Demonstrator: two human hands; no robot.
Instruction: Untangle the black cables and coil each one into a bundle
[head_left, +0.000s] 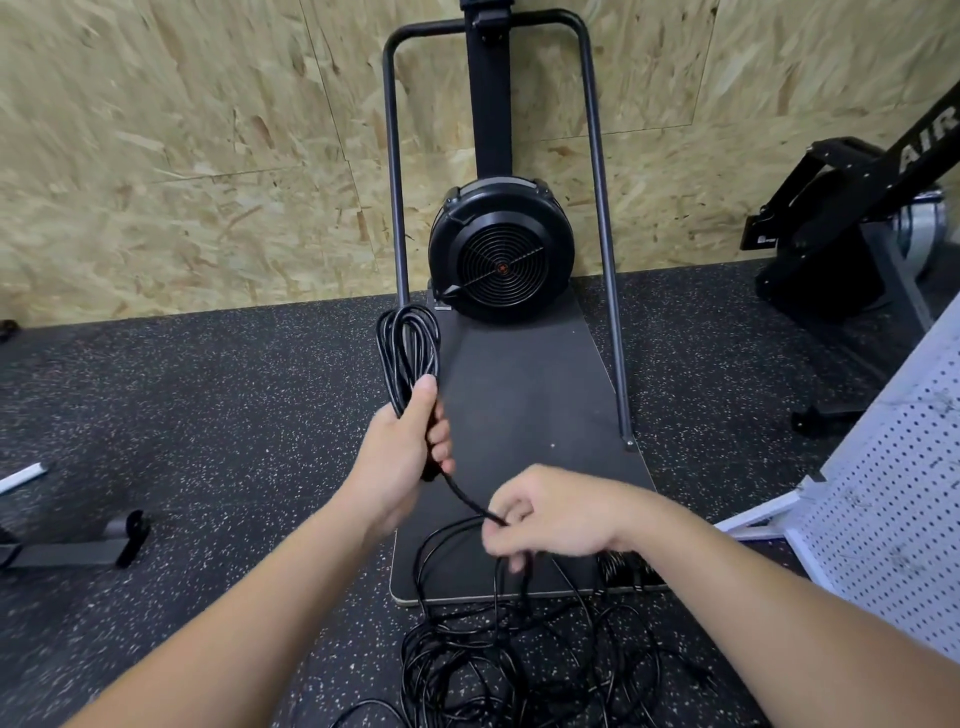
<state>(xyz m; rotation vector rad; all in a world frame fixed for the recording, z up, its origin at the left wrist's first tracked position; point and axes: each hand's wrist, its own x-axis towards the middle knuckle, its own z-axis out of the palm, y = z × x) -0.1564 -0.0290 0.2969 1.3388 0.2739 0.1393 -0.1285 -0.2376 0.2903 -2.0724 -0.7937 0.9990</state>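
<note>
The left hand (402, 447) has a closed grip round a coil (408, 343) of black cable, its loops standing up above the fist, over the near edge of a dark platform (524, 415) that carries a fan unit (496, 254). From the bottom of that fist a single strand (467, 499) runs down and right to the right hand (550, 517), whose fingers are curled round it in a closed grip; the fingertips are blurred, so exactly how it pinches is hard to tell. Below, the tangle (519, 660) of remaining cable lies on the speckled floor (208, 415), partly draped over the platform's front edge. The step in hand looks like feeding the next loop onto the coil. To do it well, the right hand should probably let the strand slide through a loose grip while lifting it free of the tangle, so any knot shows up before it reaches the coil. Each new loop wants to match those already held, laid beside them rather than across. If the strand snags, it seems wiser to stop and tease the crossing apart than to pull, since a tug could tighten the tangle. The left grip should stay firm enough that the loops do not slip.
</note>
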